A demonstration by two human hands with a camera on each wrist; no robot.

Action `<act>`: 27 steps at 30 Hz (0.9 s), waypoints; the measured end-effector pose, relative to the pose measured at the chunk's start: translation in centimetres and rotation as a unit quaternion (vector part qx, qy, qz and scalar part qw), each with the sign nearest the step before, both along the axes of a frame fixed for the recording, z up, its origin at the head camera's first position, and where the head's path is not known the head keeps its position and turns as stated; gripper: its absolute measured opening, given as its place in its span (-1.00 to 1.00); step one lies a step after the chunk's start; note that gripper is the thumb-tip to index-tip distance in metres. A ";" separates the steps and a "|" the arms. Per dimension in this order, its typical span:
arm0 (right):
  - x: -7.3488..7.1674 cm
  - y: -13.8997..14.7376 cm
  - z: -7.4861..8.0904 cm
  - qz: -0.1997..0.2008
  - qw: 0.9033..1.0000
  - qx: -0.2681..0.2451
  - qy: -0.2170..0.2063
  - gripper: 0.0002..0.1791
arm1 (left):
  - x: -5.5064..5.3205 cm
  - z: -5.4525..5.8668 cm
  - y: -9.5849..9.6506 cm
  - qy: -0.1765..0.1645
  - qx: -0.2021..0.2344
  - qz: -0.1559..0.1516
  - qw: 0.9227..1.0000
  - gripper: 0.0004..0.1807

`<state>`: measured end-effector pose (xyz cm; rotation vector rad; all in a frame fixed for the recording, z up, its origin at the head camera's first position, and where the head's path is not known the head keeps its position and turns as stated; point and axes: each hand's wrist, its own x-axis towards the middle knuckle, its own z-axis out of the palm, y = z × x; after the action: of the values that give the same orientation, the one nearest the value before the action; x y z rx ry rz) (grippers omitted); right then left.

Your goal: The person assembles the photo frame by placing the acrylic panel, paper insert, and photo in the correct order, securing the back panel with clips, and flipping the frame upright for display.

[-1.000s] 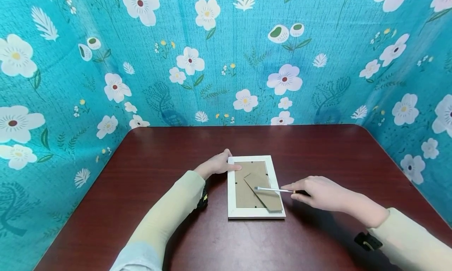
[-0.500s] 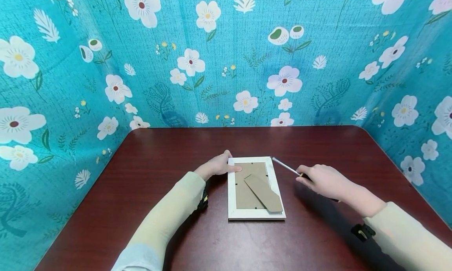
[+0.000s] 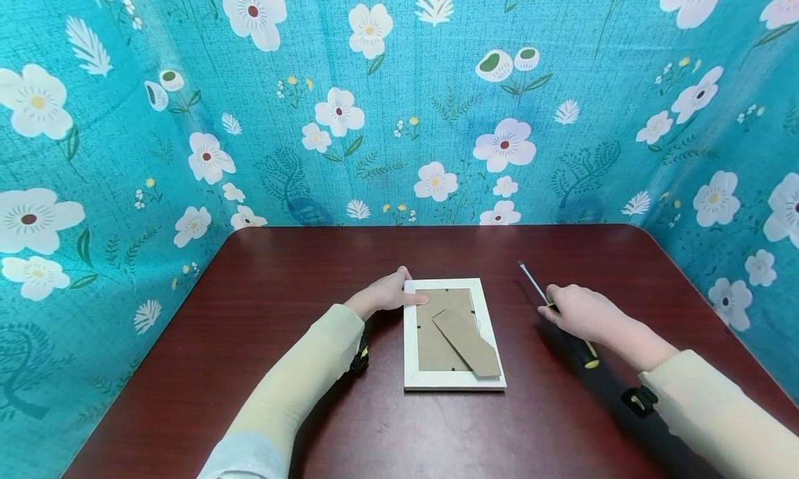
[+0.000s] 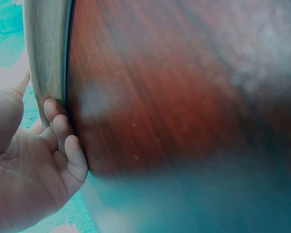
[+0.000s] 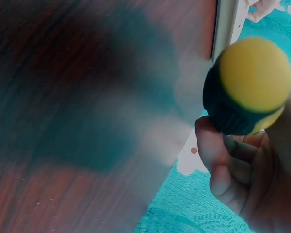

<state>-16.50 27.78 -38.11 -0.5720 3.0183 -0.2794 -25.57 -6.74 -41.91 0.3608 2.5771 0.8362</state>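
Observation:
A white picture frame (image 3: 410, 333) lies back side up on the dark wood table, its brown backing board (image 3: 431, 351) and angled cardboard stand leg (image 3: 467, 344) showing. My left hand (image 3: 388, 292) grips its upper left side, thumb over the edge onto the backing; in the left wrist view the fingers (image 4: 73, 153) curl against the frame's side (image 4: 47, 53). To the right of the frame, my right hand (image 3: 583, 316) holds a flat-tipped screwdriver (image 3: 533, 282), its shaft pointing away to the upper left. The black handle's yellow end (image 5: 256, 73) faces the right wrist camera.
The reddish-brown table (image 3: 312, 257) reaches back to a turquoise flowered cloth (image 3: 387, 118), which also hangs along both sides. Dark wrist straps (image 3: 639, 401) sit at the sleeve cuffs.
My right hand has drawn the screwdriver off the frame's lower right, first to its top right corner, then right onto open table side, tip swinging upward. My left hand keeps its hold.

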 end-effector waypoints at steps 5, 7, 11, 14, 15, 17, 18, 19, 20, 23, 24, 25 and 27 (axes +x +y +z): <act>-0.2 0.5 -0.4 -0.016 0.999 0.003 -0.032 -0.74 | -0.1 -0.1 -0.1 0.000 0.001 -0.001 1.000 -0.47; -0.3 0.8 -0.6 -0.019 0.999 0.006 -0.033 -0.73 | -0.1 -0.2 -0.1 0.002 0.000 -0.003 1.000 -0.46; -0.5 1.2 -1.0 -0.019 0.999 0.010 -0.034 -0.73 | -0.1 -0.2 0.0 0.004 0.001 -0.005 1.000 -0.46; -0.5 1.5 -1.2 -0.020 0.999 0.012 -0.037 -0.73 | -0.1 -0.2 0.0 0.004 0.001 -0.004 1.000 -0.47; -0.6 1.5 -1.3 -0.021 0.999 0.013 -0.039 -0.74 | -0.1 -0.2 0.0 0.003 0.000 -0.003 1.000 -0.47; -0.6 1.6 -1.4 -0.024 0.999 0.014 -0.044 -0.74 | -0.1 -0.2 0.0 0.004 -0.001 -0.003 1.000 -0.46; -0.5 1.6 -1.4 -0.025 0.999 0.014 -0.046 -0.74 | -0.1 -0.2 0.0 0.004 -0.001 -0.004 1.000 -0.46; -0.5 1.7 -1.4 -0.025 0.998 0.015 -0.047 -0.74 | -0.1 -0.2 0.0 0.005 -0.001 -0.004 1.000 -0.46; -0.5 1.7 -1.5 -0.026 0.998 0.015 -0.048 -0.74 | -0.1 -0.1 0.0 0.005 -0.001 -0.004 1.000 -0.46; -0.5 1.8 -1.5 -0.027 0.998 0.014 -0.052 -0.74 | 0.0 -0.1 0.0 0.007 -0.001 -0.005 1.000 -0.47; -0.5 1.8 -1.6 -0.027 0.998 0.015 -0.053 -0.74 | -0.1 -0.1 0.0 0.007 -0.002 -0.005 1.000 -0.47; -0.4 1.9 -1.6 -0.028 0.998 0.015 -0.056 -0.74 | -0.1 -0.1 0.1 0.006 -0.003 -0.005 1.000 -0.47; -0.4 2.0 -1.6 -0.030 0.997 0.015 -0.063 -0.74 | -0.1 -0.2 0.1 0.005 -0.005 -0.004 1.000 -0.47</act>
<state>-16.93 29.75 -39.75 -0.4444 2.9154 -0.2632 -25.65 -6.69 -42.07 0.3737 2.5859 0.8208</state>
